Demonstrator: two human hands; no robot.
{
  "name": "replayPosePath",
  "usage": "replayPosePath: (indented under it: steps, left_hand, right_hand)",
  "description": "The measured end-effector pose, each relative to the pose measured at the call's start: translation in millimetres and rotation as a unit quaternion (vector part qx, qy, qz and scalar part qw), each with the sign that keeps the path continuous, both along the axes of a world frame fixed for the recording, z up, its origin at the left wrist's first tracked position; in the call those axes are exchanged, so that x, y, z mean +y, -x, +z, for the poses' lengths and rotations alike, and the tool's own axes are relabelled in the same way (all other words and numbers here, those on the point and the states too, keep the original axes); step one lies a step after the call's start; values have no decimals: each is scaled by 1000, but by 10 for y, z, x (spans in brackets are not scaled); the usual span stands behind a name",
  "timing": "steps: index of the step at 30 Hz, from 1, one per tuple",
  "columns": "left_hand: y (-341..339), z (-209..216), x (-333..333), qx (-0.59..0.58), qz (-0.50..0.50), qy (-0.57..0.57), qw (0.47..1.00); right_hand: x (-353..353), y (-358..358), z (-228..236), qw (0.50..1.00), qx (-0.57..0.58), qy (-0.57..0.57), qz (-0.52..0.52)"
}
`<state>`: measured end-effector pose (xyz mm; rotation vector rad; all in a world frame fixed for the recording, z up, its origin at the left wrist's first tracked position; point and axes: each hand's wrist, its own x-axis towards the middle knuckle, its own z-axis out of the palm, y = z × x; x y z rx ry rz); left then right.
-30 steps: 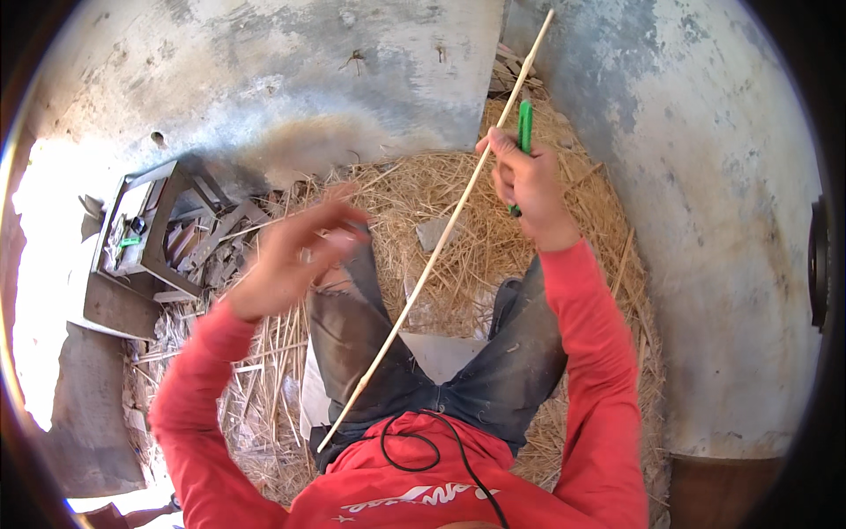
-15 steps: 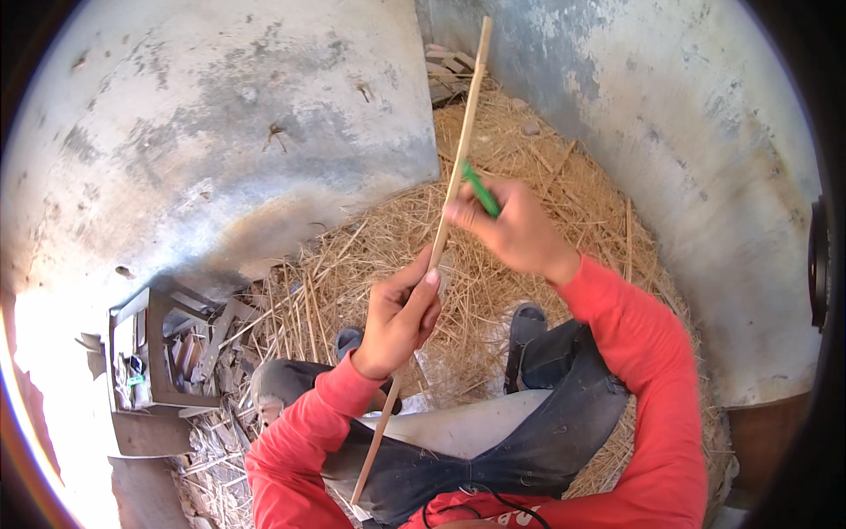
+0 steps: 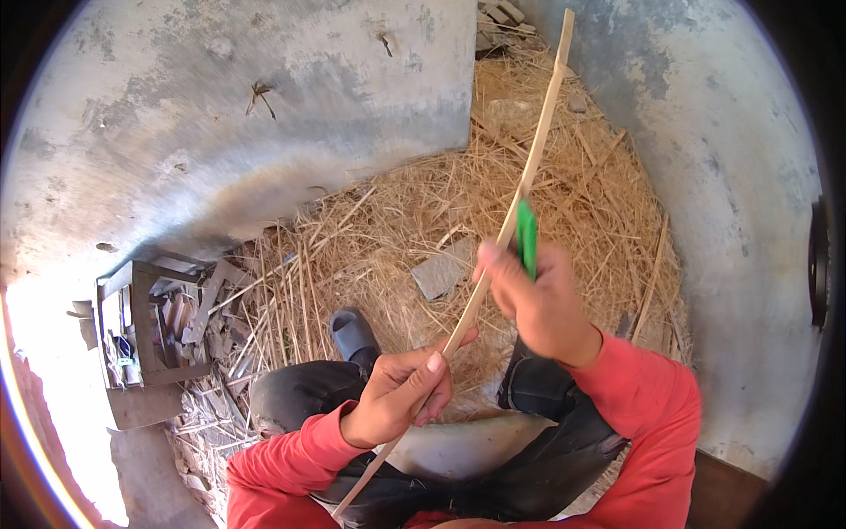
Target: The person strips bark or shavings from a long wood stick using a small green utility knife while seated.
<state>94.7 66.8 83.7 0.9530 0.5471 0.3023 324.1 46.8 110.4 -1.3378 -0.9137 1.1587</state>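
A long, thin wooden strip point(image 3: 538, 150) slants from my lap up toward the far wall. My left hand point(image 3: 401, 388) is closed around its lower part, with the thumb lying along it. In my right hand point(image 3: 542, 295) is a green utility knife point(image 3: 527, 238), held against the strip above my left hand. Motion blurs this hand somewhat, and the knife's blade cannot be made out. The right thumb presses on the strip's side.
Straw-like shavings point(image 3: 397, 220) cover the floor, with a flat grey slab point(image 3: 443, 267) among them. At the left stands a dark wooden frame point(image 3: 145, 326) beside scrap pieces. Worn grey walls point(image 3: 352, 97) surround me. A pale rounded object point(image 3: 476, 445) lies between my legs.
My right hand has slid down and toward me along the strip with the knife. The strip's far end now leans further right. The view has shifted, uncovering the grey slab.
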Motion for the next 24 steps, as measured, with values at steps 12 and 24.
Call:
replayPosePath:
  steps: [12, 24]
  left_hand:
    - [541, -51, -773, 42, -108, -190, 975]
    - [297, -362, -605, 23, 92, -277, 956]
  right_hand:
    - [-524, -722, 43, 959, 23, -116, -259]
    - [-1278, 663, -47, 845, -527, -46, 77]
